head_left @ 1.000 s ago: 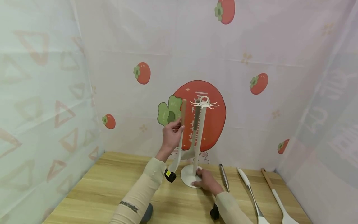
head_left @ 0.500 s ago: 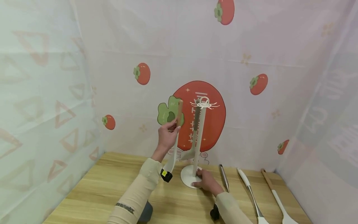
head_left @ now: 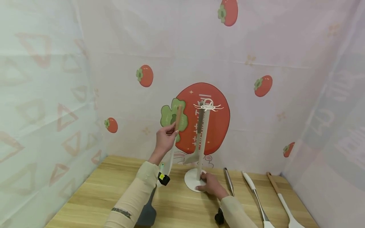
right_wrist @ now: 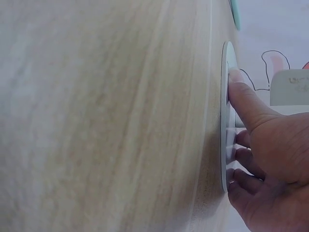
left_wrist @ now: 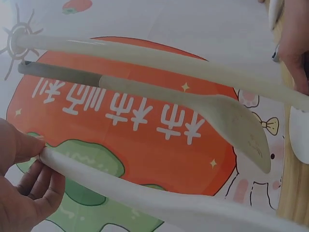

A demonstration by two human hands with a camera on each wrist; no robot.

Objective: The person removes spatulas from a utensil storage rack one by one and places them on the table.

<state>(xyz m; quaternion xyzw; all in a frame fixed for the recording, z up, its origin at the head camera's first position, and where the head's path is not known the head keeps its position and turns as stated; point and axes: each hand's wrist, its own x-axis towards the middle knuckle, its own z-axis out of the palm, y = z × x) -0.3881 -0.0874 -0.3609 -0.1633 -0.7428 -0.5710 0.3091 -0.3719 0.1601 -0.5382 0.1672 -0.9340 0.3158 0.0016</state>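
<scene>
My left hand (head_left: 165, 139) pinches the wooden handle of a white spatula (head_left: 178, 115), held upright left of a white utensil stand (head_left: 203, 139). In the left wrist view, its pale lower part (left_wrist: 145, 194) runs past the fingers and widens toward the bottom right; the end is out of frame. A second utensil (left_wrist: 159, 92), with a grey-brown handle and pale broad head, hangs from the stand's ring of hooks (left_wrist: 20, 39). My right hand (head_left: 211, 184) grips the stand's round base (head_left: 189, 180), thumb and curled fingers at its edge in the right wrist view (right_wrist: 270, 150).
On the wooden table (head_left: 94, 193), a dark grey spatula (head_left: 148, 213) lies partly behind the left forearm. Right of the stand lie a metal-handled utensil (head_left: 228, 180), a white-handled one (head_left: 250, 182) and a wooden-handled one (head_left: 272, 182). A printed curtain (head_left: 128, 101) stands close behind.
My left hand has moved left and slightly down with the spatula, away from the stand. More of the dark grey spatula shows. The right hand and stand have stayed in place.
</scene>
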